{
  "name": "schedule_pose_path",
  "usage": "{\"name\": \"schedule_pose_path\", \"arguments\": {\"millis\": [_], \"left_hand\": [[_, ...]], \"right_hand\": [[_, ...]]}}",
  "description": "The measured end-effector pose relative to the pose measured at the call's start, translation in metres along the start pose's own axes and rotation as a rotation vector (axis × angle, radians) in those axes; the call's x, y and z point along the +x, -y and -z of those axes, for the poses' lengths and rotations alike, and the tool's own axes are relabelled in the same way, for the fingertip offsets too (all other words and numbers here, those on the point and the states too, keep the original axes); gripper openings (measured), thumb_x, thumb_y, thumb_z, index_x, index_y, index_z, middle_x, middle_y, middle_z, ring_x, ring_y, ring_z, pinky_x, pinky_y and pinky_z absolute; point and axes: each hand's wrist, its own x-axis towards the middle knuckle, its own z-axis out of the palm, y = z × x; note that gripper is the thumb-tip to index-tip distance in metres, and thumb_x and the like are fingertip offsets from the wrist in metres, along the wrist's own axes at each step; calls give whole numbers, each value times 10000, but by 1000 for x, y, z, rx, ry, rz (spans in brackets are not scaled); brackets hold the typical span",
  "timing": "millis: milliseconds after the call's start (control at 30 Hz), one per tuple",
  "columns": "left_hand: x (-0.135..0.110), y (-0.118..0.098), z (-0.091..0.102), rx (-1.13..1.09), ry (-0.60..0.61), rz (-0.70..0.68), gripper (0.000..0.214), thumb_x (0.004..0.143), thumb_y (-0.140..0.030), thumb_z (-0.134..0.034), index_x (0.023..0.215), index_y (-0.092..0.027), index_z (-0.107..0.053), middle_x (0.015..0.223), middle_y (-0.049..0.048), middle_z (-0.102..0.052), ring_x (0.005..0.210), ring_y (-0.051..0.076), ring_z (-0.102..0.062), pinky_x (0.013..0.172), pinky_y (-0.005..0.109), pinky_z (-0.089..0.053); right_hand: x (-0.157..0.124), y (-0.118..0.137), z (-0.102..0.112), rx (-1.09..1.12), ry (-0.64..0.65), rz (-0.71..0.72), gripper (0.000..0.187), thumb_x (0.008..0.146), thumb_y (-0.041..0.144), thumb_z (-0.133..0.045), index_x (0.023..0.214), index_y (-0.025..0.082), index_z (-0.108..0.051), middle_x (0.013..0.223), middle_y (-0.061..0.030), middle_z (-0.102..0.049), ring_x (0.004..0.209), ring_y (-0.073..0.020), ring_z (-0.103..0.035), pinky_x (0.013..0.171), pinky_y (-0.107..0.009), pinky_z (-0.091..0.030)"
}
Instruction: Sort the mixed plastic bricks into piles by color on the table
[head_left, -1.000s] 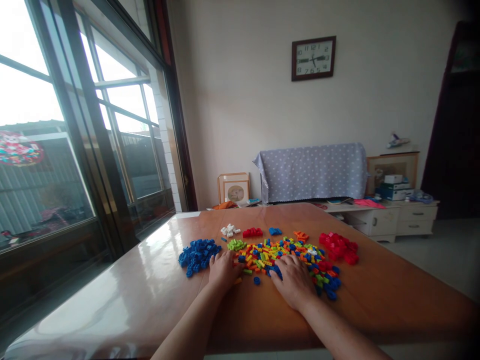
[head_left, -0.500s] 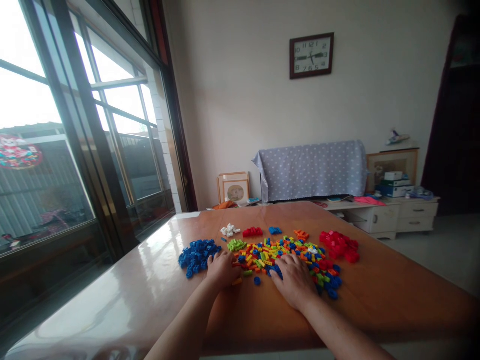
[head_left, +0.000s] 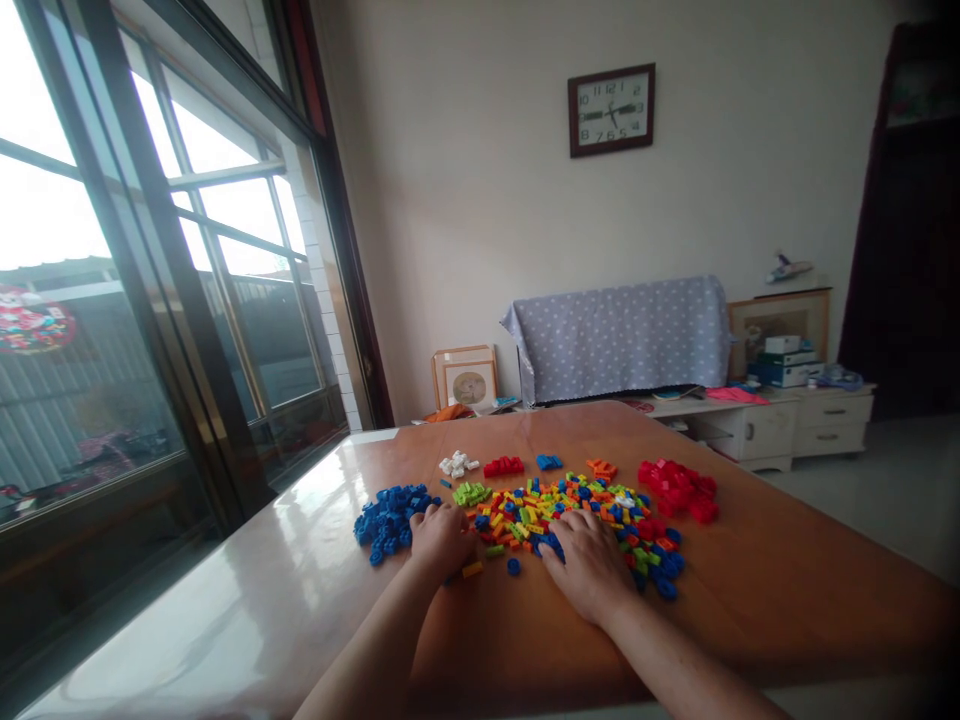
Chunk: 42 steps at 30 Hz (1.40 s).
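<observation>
My left hand (head_left: 442, 540) is at the right edge of a pile of blue building bricks (head_left: 391, 520). Its fingers are bent down and closed, and their tips are hidden, so what they grip cannot be made out. My right hand (head_left: 591, 568) lies at the near edge of a mixed heap of coloured bricks (head_left: 525, 508). Its thumb stands apart from its fingers, with blue pieces (head_left: 553, 542) in the gap. Between the hands lie a round blue piece (head_left: 514, 567), a green brick (head_left: 494, 551) and an orange-yellow brick (head_left: 472, 569).
Small sorted groups lie along the far side: white bricks (head_left: 458, 464), red bricks (head_left: 503, 467), light blue bricks (head_left: 549, 462), orange bricks (head_left: 601, 469) and lime green bricks (head_left: 472, 494). Larger red pieces (head_left: 677, 490) are piled at the right of the brown table (head_left: 750, 590).
My left hand has shifted slightly left towards the blue pile, showing more of the orange-yellow brick. My right hand has hardly moved. The camera view has turned a little.
</observation>
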Motion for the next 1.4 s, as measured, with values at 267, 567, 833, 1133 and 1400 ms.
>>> {"name": "schedule_pose_path", "arguments": {"millis": [267,567,833,1133,1400], "left_hand": [[3,3,-2,-32,28,28,216,771,-368,-601,938,-272,-700,1067,77,-713,1138,338,-540,947,472,-362],[6,1,-7,-23,-8,-4,134,751,-335,-614,834,-253,-680,965,72,-716,1076,330,-561,936,477,-353],[12,4,-7,-76,68,75,173,748,-337,-630,898,-271,-687,1034,69,-718,1115,338,-573,937,476,-382],[18,9,-13,-102,55,36,151,754,-252,-603,899,-261,-644,963,31,-721,1049,290,-614,890,405,-403],[37,14,-12,-91,-81,-13,180,848,-245,-527,1006,-253,-614,1017,44,-709,1047,232,-606,854,291,-419]], "right_hand": [[0,1,2,14,18,-14,333,954,450,-492,1102,244,-707,1171,-104,-670,1170,-293,-500,1032,-411,-330],[0,1,2,15,5,-16,328,950,457,-504,1100,247,-708,1183,-104,-668,1191,-298,-498,1047,-415,-333],[0,2,5,9,17,-13,324,954,448,-500,1108,250,-705,1189,-101,-674,1188,-296,-502,1049,-413,-336],[0,1,3,4,4,-7,329,958,461,-499,1103,248,-702,1191,-103,-670,1198,-296,-499,1056,-412,-329],[1,1,2,2,13,-6,326,957,460,-498,1125,260,-693,1213,-94,-668,1200,-292,-502,1054,-411,-329]]}}
